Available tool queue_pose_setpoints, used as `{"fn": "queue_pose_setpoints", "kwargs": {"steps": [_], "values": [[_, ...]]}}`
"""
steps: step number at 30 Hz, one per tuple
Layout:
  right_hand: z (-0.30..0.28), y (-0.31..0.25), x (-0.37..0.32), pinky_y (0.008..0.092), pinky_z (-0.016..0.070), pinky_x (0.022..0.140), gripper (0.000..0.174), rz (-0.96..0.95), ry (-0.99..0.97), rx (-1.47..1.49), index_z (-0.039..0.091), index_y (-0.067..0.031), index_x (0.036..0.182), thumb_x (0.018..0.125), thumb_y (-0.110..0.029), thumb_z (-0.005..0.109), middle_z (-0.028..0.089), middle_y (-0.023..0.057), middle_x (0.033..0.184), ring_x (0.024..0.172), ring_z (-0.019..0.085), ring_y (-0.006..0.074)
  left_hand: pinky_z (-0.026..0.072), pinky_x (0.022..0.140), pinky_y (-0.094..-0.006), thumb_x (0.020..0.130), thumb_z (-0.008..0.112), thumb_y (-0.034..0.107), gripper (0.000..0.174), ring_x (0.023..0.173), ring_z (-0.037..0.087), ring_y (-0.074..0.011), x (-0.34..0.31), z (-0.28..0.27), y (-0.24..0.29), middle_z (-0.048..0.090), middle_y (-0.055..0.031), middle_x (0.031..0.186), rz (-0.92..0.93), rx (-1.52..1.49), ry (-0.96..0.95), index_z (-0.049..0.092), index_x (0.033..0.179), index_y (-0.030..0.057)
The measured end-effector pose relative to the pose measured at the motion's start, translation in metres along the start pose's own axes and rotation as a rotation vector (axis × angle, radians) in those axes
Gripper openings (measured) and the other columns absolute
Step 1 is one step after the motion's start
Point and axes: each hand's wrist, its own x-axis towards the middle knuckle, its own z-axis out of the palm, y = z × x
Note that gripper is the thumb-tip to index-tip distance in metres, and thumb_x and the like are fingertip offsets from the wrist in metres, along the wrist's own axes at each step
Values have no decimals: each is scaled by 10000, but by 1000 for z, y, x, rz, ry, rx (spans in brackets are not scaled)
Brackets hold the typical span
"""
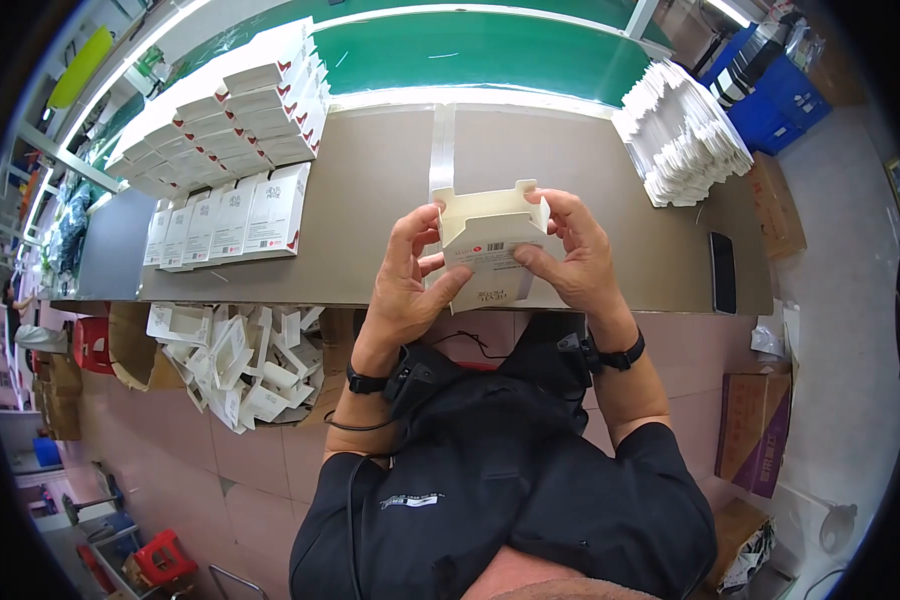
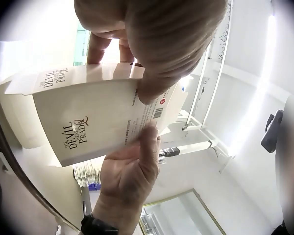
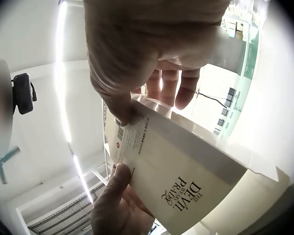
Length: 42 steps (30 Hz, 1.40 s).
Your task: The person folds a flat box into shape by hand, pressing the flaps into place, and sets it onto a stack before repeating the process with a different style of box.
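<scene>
A white paper carton (image 1: pixel 492 262), its far end gaping with flaps standing up, is held between both hands over the table's front edge. Printed lettering, "The Devil Wears Prada 2", reads on the carton (image 2: pixel 88 117) in the left wrist view. My left hand (image 1: pixel 404 275) grips its left side, thumb on the printed face and fingers behind. On the opposite side my right hand (image 1: pixel 582 262) holds it the same way, the thumb near a barcode and a red mark. The right wrist view shows both thumbs pressing the face of the carton (image 3: pixel 171 166).
Finished-looking white boxes (image 1: pixel 232 215) stand in a row at the left, with more stacked behind. Flat cartons (image 1: pixel 682 135) pile up at the back right. A black phone (image 1: pixel 722 273) lies by the right edge. Below the table, a cardboard box holds loose white cartons (image 1: pixel 240 365).
</scene>
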Motion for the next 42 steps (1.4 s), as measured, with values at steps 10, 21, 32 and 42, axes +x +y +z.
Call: {"fn": "queue_pose_setpoints", "kwargs": {"steps": [10,21,32,42], "values": [[2,3,1,369,485,1009,507,-8,44,123,570,-71,1264,837,-111,841,560,114,1356,1210,548,199,555,967,-439,879,776,59,676,1295,504,-229,1,2,3,458,-72,1392,55,-76,-16,371,1417,120],[-1,6,2,370,490,1001,502,-67,58,158,573,-76,1252,832,-109,846,565,121,1343,1208,558,208,594,944,-373,853,781,-2,676,1357,453,-234,5,5,-4,370,-98,1430,171,-132,-12,395,1396,111],[-2,7,-2,380,493,1015,522,-26,34,271,558,-66,1245,818,-92,858,612,137,1276,1207,589,235,604,942,-375,824,781,-50,653,1329,477,-246,7,7,1,418,-113,1362,214,-272,-28,406,1332,119],[-1,3,-2,383,492,1020,487,-44,12,312,545,-62,1204,822,-70,848,646,152,1241,1195,607,242,595,957,-396,804,724,-130,635,1285,527,-288,11,8,-6,483,-120,1258,334,-258,-78,381,1275,122]]}}
